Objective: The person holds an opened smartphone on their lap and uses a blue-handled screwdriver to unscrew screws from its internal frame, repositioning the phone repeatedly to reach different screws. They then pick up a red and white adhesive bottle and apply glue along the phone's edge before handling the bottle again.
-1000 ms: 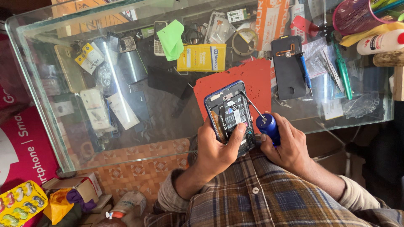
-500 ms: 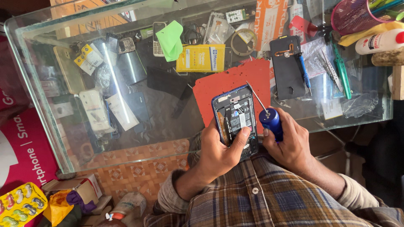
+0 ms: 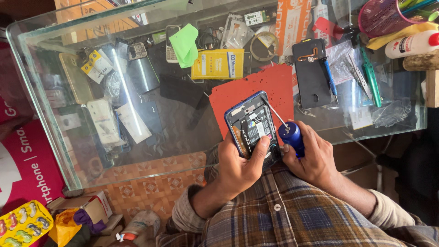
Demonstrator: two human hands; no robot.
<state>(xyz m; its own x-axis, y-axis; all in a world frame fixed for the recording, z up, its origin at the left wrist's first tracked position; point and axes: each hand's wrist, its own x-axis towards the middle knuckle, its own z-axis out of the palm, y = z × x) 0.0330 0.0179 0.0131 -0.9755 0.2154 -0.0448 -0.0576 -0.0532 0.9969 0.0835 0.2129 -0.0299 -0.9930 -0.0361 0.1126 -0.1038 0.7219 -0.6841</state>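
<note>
While the left hand [image 3: 240, 167] grips an opened smartphone [image 3: 253, 126] from below, its fingers clamped on the edges and its thumb [image 3: 259, 148] lying across the exposed inner parts, the right hand [image 3: 313, 158] holds a blue-handled screwdriver [image 3: 288, 131], fingers wrapped tight round the handle, with the thin shaft angled up-left onto the phone's upper right corner. Phone and tool sit just right of frame centre, over the near edge of a red mat [image 3: 254, 91] on the glass bench [image 3: 82, 151]. A black phone back cover [image 3: 311, 73] lies to the upper right, a green cloth [image 3: 185, 43] top centre
</note>
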